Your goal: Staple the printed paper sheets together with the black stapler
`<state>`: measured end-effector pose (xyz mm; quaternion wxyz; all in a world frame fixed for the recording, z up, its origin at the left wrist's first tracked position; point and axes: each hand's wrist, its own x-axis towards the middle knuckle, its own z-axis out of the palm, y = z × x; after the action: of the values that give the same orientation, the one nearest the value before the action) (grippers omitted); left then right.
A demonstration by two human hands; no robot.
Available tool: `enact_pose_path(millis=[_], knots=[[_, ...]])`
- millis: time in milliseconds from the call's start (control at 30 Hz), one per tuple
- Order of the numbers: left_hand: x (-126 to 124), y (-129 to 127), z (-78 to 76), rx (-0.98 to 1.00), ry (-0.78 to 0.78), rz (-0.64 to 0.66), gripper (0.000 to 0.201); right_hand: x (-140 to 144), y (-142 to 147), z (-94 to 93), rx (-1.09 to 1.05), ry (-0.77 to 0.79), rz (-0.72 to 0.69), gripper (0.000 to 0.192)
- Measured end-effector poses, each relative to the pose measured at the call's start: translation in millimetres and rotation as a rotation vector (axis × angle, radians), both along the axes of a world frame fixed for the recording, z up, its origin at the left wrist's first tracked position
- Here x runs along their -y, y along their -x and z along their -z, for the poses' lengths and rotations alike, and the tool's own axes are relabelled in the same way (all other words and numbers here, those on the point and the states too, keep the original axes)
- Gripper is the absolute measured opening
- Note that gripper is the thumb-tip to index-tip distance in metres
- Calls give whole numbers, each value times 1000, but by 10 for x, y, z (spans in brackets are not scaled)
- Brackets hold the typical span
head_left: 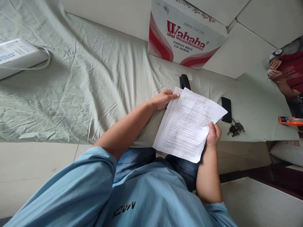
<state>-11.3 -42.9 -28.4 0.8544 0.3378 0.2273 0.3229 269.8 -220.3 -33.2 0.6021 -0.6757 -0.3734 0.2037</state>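
Several printed paper sheets (187,126), loosely stacked and slightly fanned at the left, are held above the front edge of a cloth-covered table and over my lap. My left hand (165,99) pinches their upper left edge, thumb on top. At the lower right edge, my right hand (213,135) grips the sheets with its thumb on the printed face; its other fingers are partly hidden behind. The right corner of the top sheet curls up. Just beyond the papers lies a black stapler (185,82), its near end covered by them.
A Wahaha water carton (184,37) stands at the back. Right of the papers lie a black phone (226,109) and a bunch of keys (236,129). A white box with a cable (21,56) sits at left. Another person's hands (276,69) and an orange object (290,121) are at right.
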Motion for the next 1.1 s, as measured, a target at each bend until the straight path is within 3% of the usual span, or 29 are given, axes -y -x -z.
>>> enact_pose_path(millis=[167,333,767,1100], knots=[[-17,-28,29,-44,8,-93,19,-33,-71,38,39,-70,118,59],[-32,-26,23,-72,17,-122,20,-65,-136,86,-137,-160,197,57],[-8,-19,1,-92,4,-96,22,-10,-23,11,46,-25,34,64],[0,-15,25,-95,-30,-73,27,4,-89,35,0,-18,4,61]])
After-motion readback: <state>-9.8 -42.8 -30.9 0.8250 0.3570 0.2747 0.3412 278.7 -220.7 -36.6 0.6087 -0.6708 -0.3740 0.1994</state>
